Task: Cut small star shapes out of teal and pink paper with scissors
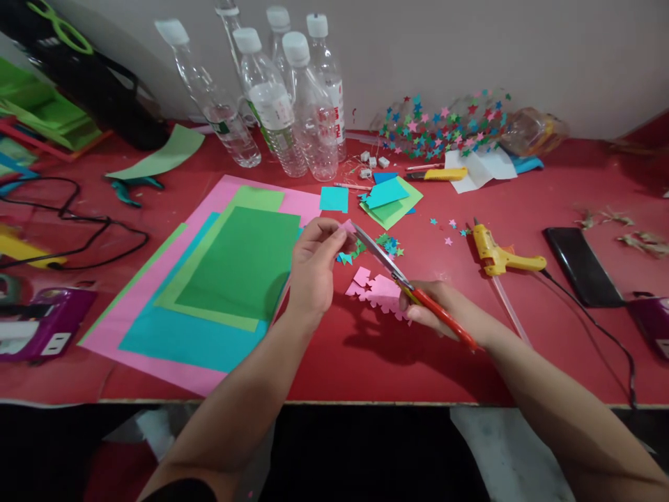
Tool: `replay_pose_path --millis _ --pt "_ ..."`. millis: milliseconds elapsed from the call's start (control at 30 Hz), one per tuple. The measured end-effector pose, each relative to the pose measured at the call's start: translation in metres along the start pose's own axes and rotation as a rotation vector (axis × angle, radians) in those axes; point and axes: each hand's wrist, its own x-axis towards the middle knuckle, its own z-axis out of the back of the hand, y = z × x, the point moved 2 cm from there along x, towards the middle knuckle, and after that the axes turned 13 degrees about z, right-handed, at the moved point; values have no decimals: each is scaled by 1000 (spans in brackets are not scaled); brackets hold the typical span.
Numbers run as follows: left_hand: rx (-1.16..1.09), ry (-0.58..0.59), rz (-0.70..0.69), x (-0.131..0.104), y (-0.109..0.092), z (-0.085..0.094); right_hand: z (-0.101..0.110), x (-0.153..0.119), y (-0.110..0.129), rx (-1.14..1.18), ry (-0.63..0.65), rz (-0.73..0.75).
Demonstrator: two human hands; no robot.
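Observation:
Between the thumb and fingers of my left hand [315, 268] is a small piece of pink paper [347, 226]. My right hand [444, 310] grips a pair of scissors [379, 254] with red-orange handles, and its blade tips touch or nearly touch that pink piece. On the table below the scissors lie pink paper scraps [384, 289] with notched edges. A little pile of green and blue paper stars [389, 244] sits just behind the blades, partly covered by them and my left hand.
Stacked coloured sheets [240, 265] lie to the left. Several plastic bottles [318, 118] stand at the back, near a star-covered bottle [444, 125] on its side. Rightward are a yellow glue gun [494, 251] with its cord and a black phone [582, 265]. A yellow cutter [439, 174] lies behind.

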Motion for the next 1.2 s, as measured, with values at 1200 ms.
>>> replay_pose_path --millis 1200 --pt "155 -10 -32 -3 5 1 -7 2 3 95 -52 -42"
